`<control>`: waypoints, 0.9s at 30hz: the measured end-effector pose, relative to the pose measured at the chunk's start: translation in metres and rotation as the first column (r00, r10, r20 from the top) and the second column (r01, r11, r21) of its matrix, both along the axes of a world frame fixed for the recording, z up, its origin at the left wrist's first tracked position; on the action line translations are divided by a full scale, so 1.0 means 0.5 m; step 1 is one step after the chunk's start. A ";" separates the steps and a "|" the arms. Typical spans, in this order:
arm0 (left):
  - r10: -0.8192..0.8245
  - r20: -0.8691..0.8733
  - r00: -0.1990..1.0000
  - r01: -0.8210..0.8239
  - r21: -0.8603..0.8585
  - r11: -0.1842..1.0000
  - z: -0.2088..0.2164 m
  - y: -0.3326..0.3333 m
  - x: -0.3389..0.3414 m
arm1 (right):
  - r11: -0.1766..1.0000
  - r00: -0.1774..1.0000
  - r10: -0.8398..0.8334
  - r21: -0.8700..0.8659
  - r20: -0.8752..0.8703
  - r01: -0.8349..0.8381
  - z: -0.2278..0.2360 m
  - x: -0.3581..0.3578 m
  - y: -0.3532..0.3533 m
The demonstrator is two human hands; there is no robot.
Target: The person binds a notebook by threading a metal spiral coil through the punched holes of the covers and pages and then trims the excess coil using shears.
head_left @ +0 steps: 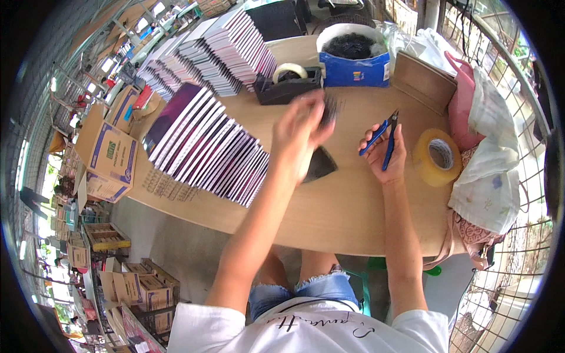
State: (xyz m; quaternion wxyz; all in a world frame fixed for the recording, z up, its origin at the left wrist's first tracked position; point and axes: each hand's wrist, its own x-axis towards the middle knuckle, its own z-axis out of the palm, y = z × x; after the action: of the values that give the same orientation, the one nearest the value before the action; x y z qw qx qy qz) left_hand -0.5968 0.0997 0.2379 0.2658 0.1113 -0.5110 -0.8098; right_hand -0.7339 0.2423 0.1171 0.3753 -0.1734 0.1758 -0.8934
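My left hand (299, 126), smeared by motion, is raised above the middle of the table with its fingers closed. A small black wiry bundle (329, 112) shows at its fingers, too blurred to make out exactly. Under that hand a dark flat piece (321, 165) lies on the tabletop, partly hidden by the wrist. Blue-handled nippers (389, 140) rest in my right hand (389, 154), palm up, their dark jaws pointing away from me. Left of my left forearm stands a long row of purple-covered books (206, 147) with white page edges.
Tall stacks of books (215, 50) rise at the back left. Behind my left hand are a black tape dispenser (279, 91) and a blue box (356, 69) of black coils. Yellowish tape (421, 159) and a draped cloth (488, 176) lie right; a carton (109, 153) stands left.
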 end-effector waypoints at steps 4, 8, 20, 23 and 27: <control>0.127 0.048 0.991 -0.116 -0.198 0.973 0.056 -0.143 -0.292 | 0.998 1.000 0.028 0.063 -0.007 -0.027 0.006 0.017 -0.032; 0.222 0.127 0.967 -0.181 -0.277 0.944 0.037 -0.097 -0.306 | 0.975 0.992 -0.097 0.194 -0.076 0.110 0.000 0.010 -0.030; 0.820 -0.187 0.541 -0.745 -0.559 0.365 -0.048 -0.018 0.445 | 0.581 -0.086 0.210 0.053 -0.974 0.812 0.177 0.317 -0.078; 0.732 -0.074 0.678 -0.663 -0.493 0.564 -0.037 -0.082 0.457 | 0.598 -0.183 0.262 0.011 -0.948 0.802 0.200 0.388 -0.131; 0.667 -0.107 0.737 -0.615 -0.514 0.598 -0.033 -0.109 0.451 | 0.573 -0.224 0.275 -0.028 -0.935 0.819 0.210 0.429 -0.166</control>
State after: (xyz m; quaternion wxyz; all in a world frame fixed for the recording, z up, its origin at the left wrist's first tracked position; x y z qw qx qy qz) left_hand -0.3714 0.0450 0.2211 0.5335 0.2504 -0.6463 -0.4848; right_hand -0.5196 0.1595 0.2223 -0.1208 -0.5536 0.7434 -0.3552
